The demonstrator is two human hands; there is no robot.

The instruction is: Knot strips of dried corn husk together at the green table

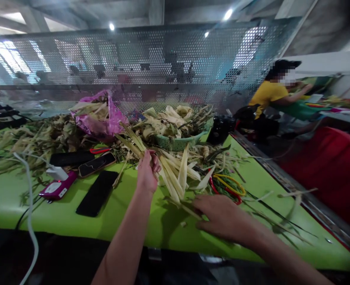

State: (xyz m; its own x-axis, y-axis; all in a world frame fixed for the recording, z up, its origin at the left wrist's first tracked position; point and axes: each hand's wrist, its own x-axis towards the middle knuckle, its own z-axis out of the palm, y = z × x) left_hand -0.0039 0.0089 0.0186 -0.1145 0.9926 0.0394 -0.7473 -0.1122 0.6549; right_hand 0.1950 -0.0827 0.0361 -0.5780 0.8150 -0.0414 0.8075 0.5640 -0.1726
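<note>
While amid leaf strips (175,174), left hand (147,174); phones (97,192), basket (177,143) nearby.

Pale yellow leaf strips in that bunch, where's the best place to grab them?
Probably at the narrow part where the pale yellow leaf strips lie close together, which the left hand clasps, coming from the left side. Toward the right hand they fan apart on the bright green table, so one hand could not close round them all there.
</note>
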